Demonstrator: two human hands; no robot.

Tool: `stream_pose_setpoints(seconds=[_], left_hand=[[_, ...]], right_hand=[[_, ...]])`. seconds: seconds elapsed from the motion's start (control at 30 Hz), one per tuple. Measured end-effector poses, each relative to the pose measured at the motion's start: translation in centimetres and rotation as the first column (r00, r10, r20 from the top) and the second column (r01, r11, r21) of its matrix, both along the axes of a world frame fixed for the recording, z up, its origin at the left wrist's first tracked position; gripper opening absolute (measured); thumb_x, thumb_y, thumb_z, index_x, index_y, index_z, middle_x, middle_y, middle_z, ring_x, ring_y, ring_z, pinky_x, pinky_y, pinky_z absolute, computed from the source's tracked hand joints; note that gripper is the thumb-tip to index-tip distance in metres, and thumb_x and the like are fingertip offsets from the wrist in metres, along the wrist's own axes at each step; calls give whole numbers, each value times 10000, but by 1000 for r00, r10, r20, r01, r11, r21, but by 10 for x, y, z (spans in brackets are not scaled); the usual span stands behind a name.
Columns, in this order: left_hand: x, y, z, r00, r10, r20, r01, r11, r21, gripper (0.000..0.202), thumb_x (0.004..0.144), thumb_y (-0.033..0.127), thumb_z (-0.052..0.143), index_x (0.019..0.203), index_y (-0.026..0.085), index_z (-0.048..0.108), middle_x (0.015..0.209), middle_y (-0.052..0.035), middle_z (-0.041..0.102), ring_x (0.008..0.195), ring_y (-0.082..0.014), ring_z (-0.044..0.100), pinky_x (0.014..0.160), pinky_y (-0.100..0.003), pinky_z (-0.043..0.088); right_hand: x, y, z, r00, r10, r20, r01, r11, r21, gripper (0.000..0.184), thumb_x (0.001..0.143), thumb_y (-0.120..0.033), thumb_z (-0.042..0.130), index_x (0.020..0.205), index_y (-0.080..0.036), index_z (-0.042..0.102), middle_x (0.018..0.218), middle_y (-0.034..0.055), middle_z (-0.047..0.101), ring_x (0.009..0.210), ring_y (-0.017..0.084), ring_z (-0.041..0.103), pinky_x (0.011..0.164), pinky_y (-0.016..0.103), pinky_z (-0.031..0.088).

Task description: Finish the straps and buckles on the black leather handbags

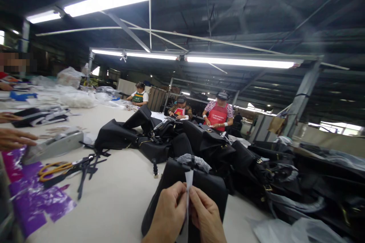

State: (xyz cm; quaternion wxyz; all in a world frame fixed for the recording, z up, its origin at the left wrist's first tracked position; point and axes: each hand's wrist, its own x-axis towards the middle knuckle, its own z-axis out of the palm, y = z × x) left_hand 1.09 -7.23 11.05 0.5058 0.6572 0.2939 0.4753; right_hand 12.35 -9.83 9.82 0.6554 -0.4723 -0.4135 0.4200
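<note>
In front of me a black handbag stands on the table, its handle wrapped in clear plastic. Over its front, my left hand and my right hand pinch a narrow white strip between thumbs and fingers. The strip runs upright, with its top end sticking out above my fingertips and its lower part passing between my hands. Whether it is paper or plastic I cannot tell. Beside the bag lies a short black strap with a buckle.
A heap of black bags spreads across the table's far side and right. Yellow-handled scissors, a grey tape dispenser and purple plastic sheets lie left. Another person's hand reaches in there. Several people work beyond. Clear plastic lies front right.
</note>
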Motion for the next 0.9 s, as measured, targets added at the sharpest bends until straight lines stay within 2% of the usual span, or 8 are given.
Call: stream_pose_setpoints(seconds=[0.1, 0.27, 0.37, 0.43, 0.53, 0.67, 0.8, 0.9], left_hand=[[-1, 0, -1, 999, 20, -30, -19, 1000, 19, 280, 901, 378, 479, 724, 177, 560, 607, 13, 530, 556, -121, 471, 504, -211, 355], [-2, -6, -10, 997, -33, 76, 38, 997, -61, 342, 916, 437, 452, 746, 165, 570, 665, -12, 575, 604, -132, 509, 549, -215, 393], [-5, -17, -13, 994, -5, 106, 8, 1000, -28, 308, 883, 459, 518, 930, 163, 587, 749, -30, 626, 677, -159, 565, 612, -229, 436], [-6, -22, -15, 992, 36, 120, -35, 999, -17, 301, 812, 385, 625, 1017, 179, 550, 805, -29, 644, 709, -170, 591, 643, -236, 453], [-6, -22, -19, 993, 88, 74, -86, 996, -25, 195, 763, 273, 654, 876, 199, 514, 709, 21, 562, 642, -139, 537, 599, -216, 420], [-6, -16, -24, 996, 80, 46, -76, 994, -73, 153, 804, 272, 607, 772, 197, 477, 613, 61, 431, 566, -99, 416, 533, -199, 337], [-8, -12, -23, 964, -55, 260, 125, 957, -262, 277, 793, 415, 642, 803, 186, 486, 584, 72, 439, 517, -75, 384, 503, -186, 310], [-9, -12, -24, 892, -152, 426, 350, 829, -437, 408, 732, 527, 680, 863, 178, 515, 629, 40, 529, 527, -92, 477, 520, -205, 392]], right_hand=[[-4, -1, 2, 998, -55, 14, 54, 998, 19, 491, 650, -603, 781, 845, -154, 751, 622, -3, 577, 558, 124, 479, 485, 209, 411], [-9, 0, 3, 991, -125, 45, 125, 992, 4, 443, 707, -580, 733, 831, -155, 716, 600, -21, 541, 534, 122, 434, 464, 219, 373], [-10, 3, 2, 976, -194, 98, 193, 981, 25, 451, 709, -611, 701, 745, -162, 678, 622, -6, 562, 571, 142, 465, 504, 233, 406], [-10, 4, 0, 974, -195, 115, 194, 981, 20, 470, 704, -639, 683, 701, -171, 649, 591, -16, 537, 540, 134, 439, 479, 233, 387], [-10, 2, 1, 970, -194, 145, 192, 981, 29, 447, 722, -622, 673, 697, -177, 636, 593, -29, 512, 542, 126, 410, 478, 226, 361], [-9, -3, 8, 971, -180, 158, 178, 984, 28, 412, 740, -583, 672, 674, -180, 616, 616, -30, 509, 594, 130, 421, 517, 218, 366], [-6, -5, 11, 985, -130, 117, 132, 991, -12, 426, 727, -594, 689, 686, -181, 594, 605, -44, 474, 562, 111, 375, 480, 211, 327], [-5, -3, 9, 990, -114, 80, 117, 993, -29, 433, 723, -599, 699, 695, -182, 585, 581, -57, 435, 533, 100, 336, 455, 207, 303]])
